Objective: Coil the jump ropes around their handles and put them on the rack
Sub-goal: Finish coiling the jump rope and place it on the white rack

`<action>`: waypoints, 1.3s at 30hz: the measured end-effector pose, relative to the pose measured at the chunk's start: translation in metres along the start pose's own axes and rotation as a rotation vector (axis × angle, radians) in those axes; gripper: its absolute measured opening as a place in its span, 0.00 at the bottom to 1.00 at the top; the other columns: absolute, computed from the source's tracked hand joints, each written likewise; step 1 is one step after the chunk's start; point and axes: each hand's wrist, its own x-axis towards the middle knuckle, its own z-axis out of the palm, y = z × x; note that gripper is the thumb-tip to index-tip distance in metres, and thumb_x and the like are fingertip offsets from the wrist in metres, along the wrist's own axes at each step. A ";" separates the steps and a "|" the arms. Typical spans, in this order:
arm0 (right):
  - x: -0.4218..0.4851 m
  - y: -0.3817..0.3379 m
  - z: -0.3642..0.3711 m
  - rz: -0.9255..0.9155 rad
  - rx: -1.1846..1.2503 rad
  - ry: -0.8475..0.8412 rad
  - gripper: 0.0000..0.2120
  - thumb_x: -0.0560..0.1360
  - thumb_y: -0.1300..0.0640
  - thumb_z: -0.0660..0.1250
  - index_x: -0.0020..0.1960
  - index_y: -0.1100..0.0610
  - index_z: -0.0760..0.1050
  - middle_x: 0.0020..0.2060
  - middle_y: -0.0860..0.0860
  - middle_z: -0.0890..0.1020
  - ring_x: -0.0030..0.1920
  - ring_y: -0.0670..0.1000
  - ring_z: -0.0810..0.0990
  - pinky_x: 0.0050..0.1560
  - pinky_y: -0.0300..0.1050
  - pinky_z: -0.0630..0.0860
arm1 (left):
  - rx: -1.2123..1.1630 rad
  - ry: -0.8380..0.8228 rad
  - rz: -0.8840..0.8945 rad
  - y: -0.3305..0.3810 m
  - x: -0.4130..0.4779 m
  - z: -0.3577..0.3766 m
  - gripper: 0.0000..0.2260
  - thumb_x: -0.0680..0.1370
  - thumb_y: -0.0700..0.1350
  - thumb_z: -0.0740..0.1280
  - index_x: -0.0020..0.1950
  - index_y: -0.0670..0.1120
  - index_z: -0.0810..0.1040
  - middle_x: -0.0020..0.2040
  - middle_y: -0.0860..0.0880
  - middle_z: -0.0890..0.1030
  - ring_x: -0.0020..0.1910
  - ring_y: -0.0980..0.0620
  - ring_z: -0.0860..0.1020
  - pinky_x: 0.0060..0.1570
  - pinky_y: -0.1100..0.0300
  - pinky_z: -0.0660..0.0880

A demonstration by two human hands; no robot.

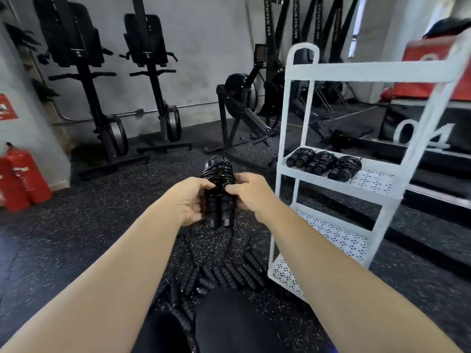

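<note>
Speckled black rubber flooring spreads across a gym where upright rowing machines stand against a pale wall and red fire extinguishers sit at the far left. At centre, a seated person holds a jump rope out in front at arm's length, above the floor and to the left of a white rack. The cord is wound in tight turns round the upper part of the paired handles, whose lower ends stick out below. The left hand is curled round the bundle from its side, fingers and thumb wrapped on the handles. The right hand grips the opposite side, fingertips pressed into the coils.

Three wound bundles lie side by side on the rack's middle shelf, while loose ropes lie in a heap on the floor by the person's knees, close to the rack's base.

By appearances the winding of this rope is at or near its finish, with a thin cord trailing below the bundle, though whether that cord belongs to it cannot be told. The next move would call for securing the last turn so it does not spring loose, then reaching right to lay the bundle beside the three on the shelf.
</note>
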 end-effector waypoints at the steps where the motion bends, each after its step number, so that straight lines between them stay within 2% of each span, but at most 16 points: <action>1: -0.001 0.000 -0.011 0.005 -0.014 0.029 0.09 0.74 0.65 0.68 0.44 0.51 0.76 0.46 0.53 0.82 0.55 0.57 0.81 0.60 0.56 0.76 | 0.006 -0.026 -0.005 -0.001 0.001 0.012 0.08 0.81 0.40 0.60 0.45 0.40 0.75 0.42 0.42 0.81 0.43 0.46 0.78 0.45 0.51 0.75; 5: -0.005 0.004 -0.053 0.017 -0.032 0.108 0.07 0.73 0.64 0.69 0.45 0.53 0.78 0.45 0.54 0.83 0.48 0.56 0.81 0.58 0.56 0.77 | 0.034 -0.100 -0.020 -0.001 0.001 0.057 0.11 0.82 0.41 0.60 0.41 0.41 0.74 0.34 0.44 0.81 0.39 0.47 0.77 0.42 0.55 0.74; 10: -0.014 0.007 -0.095 0.044 0.007 0.170 0.04 0.74 0.66 0.68 0.43 0.59 0.78 0.38 0.56 0.79 0.39 0.53 0.76 0.45 0.49 0.74 | 0.076 -0.175 -0.042 -0.004 0.004 0.100 0.12 0.82 0.41 0.60 0.40 0.42 0.74 0.23 0.47 0.79 0.38 0.48 0.76 0.38 0.57 0.73; 12: -0.016 0.007 -0.108 0.053 0.026 0.204 0.02 0.73 0.66 0.67 0.45 0.65 0.77 0.38 0.57 0.78 0.40 0.53 0.75 0.45 0.49 0.75 | 0.077 -0.193 -0.043 -0.005 0.007 0.115 0.11 0.82 0.41 0.61 0.41 0.42 0.74 0.25 0.47 0.80 0.38 0.49 0.76 0.37 0.57 0.73; 14: -0.016 0.008 -0.123 0.066 0.050 0.257 0.06 0.72 0.65 0.66 0.48 0.67 0.77 0.39 0.56 0.77 0.40 0.53 0.74 0.47 0.50 0.73 | 0.070 -0.202 -0.028 -0.005 0.012 0.129 0.09 0.82 0.42 0.63 0.42 0.42 0.74 0.33 0.46 0.80 0.37 0.49 0.77 0.35 0.58 0.73; 17: -0.016 0.009 -0.142 0.039 0.070 0.276 0.06 0.71 0.61 0.67 0.48 0.59 0.79 0.43 0.56 0.82 0.44 0.57 0.80 0.54 0.56 0.78 | 0.068 -0.228 0.023 -0.002 0.019 0.151 0.07 0.82 0.42 0.65 0.44 0.43 0.76 0.38 0.46 0.79 0.36 0.50 0.77 0.29 0.60 0.75; 20: -0.010 0.010 -0.161 -0.024 0.040 0.334 0.10 0.69 0.60 0.70 0.51 0.58 0.80 0.48 0.57 0.84 0.53 0.59 0.82 0.57 0.59 0.78 | 0.061 -0.261 0.068 0.000 0.030 0.174 0.05 0.82 0.44 0.64 0.50 0.43 0.77 0.41 0.45 0.79 0.38 0.49 0.76 0.34 0.58 0.73; 23: 0.001 0.008 -0.183 -0.008 0.145 0.425 0.08 0.70 0.61 0.71 0.49 0.58 0.80 0.47 0.58 0.84 0.49 0.60 0.82 0.54 0.59 0.79 | 0.010 -0.317 0.089 0.004 0.039 0.197 0.06 0.83 0.42 0.62 0.56 0.44 0.77 0.46 0.44 0.79 0.38 0.49 0.74 0.35 0.57 0.71; 25: 0.009 0.005 -0.200 0.008 0.195 0.483 0.04 0.73 0.62 0.70 0.48 0.58 0.80 0.47 0.58 0.83 0.45 0.55 0.81 0.54 0.57 0.78 | -0.034 -0.347 0.107 0.008 0.045 0.211 0.11 0.83 0.40 0.61 0.65 0.41 0.74 0.45 0.44 0.78 0.36 0.50 0.73 0.35 0.58 0.72; 27: 0.020 0.003 -0.216 0.040 0.254 0.579 0.03 0.75 0.62 0.68 0.49 0.58 0.78 0.46 0.57 0.82 0.44 0.53 0.79 0.52 0.54 0.78 | -0.027 -0.333 0.124 0.012 0.051 0.223 0.18 0.84 0.40 0.61 0.73 0.42 0.68 0.44 0.46 0.79 0.40 0.49 0.75 0.49 0.55 0.71; 29: 0.036 0.006 -0.232 0.069 0.255 0.718 0.08 0.75 0.64 0.67 0.54 0.61 0.76 0.48 0.58 0.80 0.44 0.55 0.77 0.42 0.48 0.76 | 0.005 -0.323 0.136 0.015 0.055 0.233 0.20 0.84 0.41 0.60 0.76 0.45 0.65 0.48 0.46 0.79 0.47 0.48 0.76 0.59 0.53 0.66; 31: 0.053 0.010 -0.246 0.105 0.256 0.831 0.15 0.75 0.65 0.65 0.61 0.62 0.72 0.49 0.59 0.78 0.42 0.56 0.75 0.37 0.44 0.70 | 0.035 -0.333 0.152 0.017 0.058 0.240 0.19 0.84 0.40 0.60 0.75 0.45 0.67 0.52 0.45 0.77 0.50 0.48 0.74 0.58 0.54 0.65; 34: 0.072 0.017 -0.260 0.204 0.253 0.933 0.20 0.77 0.65 0.58 0.68 0.62 0.62 0.50 0.58 0.72 0.37 0.53 0.69 0.34 0.43 0.66 | 0.069 -0.362 0.169 0.018 0.063 0.248 0.19 0.83 0.38 0.60 0.74 0.45 0.67 0.52 0.44 0.76 0.44 0.50 0.73 0.51 0.57 0.68; 35: 0.076 0.019 -0.264 0.229 0.232 0.944 0.21 0.77 0.64 0.57 0.69 0.62 0.61 0.52 0.59 0.71 0.39 0.54 0.69 0.37 0.45 0.68 | 0.074 -0.376 0.174 0.018 0.066 0.251 0.19 0.83 0.38 0.60 0.75 0.46 0.66 0.50 0.45 0.76 0.41 0.52 0.72 0.46 0.59 0.68; 37: 0.082 0.027 -0.270 0.251 0.197 0.966 0.24 0.78 0.60 0.59 0.72 0.63 0.60 0.62 0.61 0.71 0.52 0.58 0.73 0.54 0.51 0.72 | 0.078 -0.391 0.170 0.020 0.072 0.256 0.20 0.83 0.38 0.60 0.75 0.46 0.65 0.46 0.48 0.76 0.39 0.53 0.71 0.42 0.61 0.67; 39: 0.085 0.029 -0.275 0.289 0.212 1.009 0.27 0.79 0.57 0.60 0.75 0.62 0.56 0.72 0.61 0.64 0.69 0.60 0.67 0.69 0.54 0.64 | 0.087 -0.397 0.164 0.023 0.074 0.259 0.20 0.84 0.38 0.59 0.76 0.46 0.65 0.44 0.50 0.76 0.41 0.54 0.72 0.43 0.59 0.68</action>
